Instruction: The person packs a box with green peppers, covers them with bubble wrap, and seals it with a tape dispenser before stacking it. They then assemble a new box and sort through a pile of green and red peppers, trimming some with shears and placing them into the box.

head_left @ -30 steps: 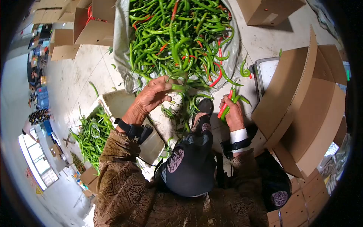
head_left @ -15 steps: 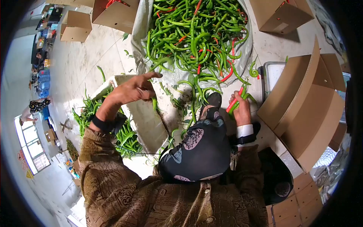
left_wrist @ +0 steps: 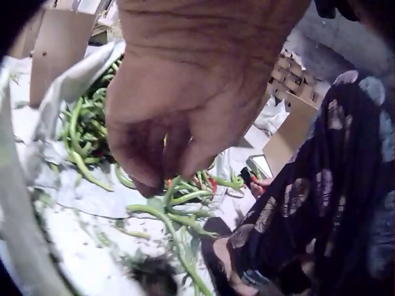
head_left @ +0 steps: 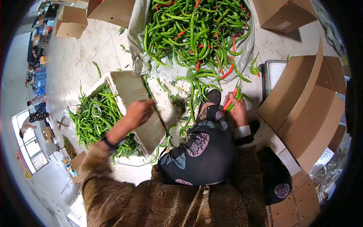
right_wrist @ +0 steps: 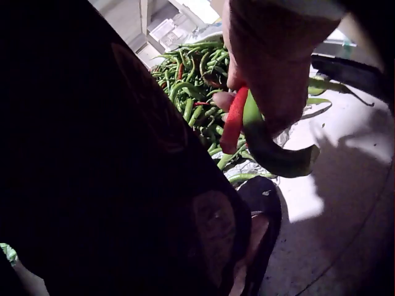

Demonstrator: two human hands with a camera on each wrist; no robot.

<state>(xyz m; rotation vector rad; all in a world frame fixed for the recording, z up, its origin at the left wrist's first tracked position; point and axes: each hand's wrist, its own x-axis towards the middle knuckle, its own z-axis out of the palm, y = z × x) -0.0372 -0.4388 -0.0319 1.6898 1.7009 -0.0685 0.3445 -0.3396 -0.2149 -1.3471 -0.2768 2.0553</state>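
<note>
My right hand grips a few chili peppers beside my knee. A red chili pepper and a curved green chili pepper stick out of the fist in the right wrist view. My left hand, blurred, hangs over the side of a white foam box, its fingers loosely curled. In the left wrist view no pepper shows clearly in those fingers; green peppers lie on the floor beyond them. Green chili peppers fill the box. A large heap of mixed green and red chili peppers lies on a whitish plastic sheet ahead.
An open cardboard box stands at my right, partly over a grey-rimmed tray. More cardboard boxes stand at the far right and far left. Loose peppers and leaves litter the floor by my foot. Another person is far left.
My left hand has gone from the heap, where it held a green pepper, left to the foam box; the pepper no longer shows in it. The right hand keeps its grip on the peppers.
</note>
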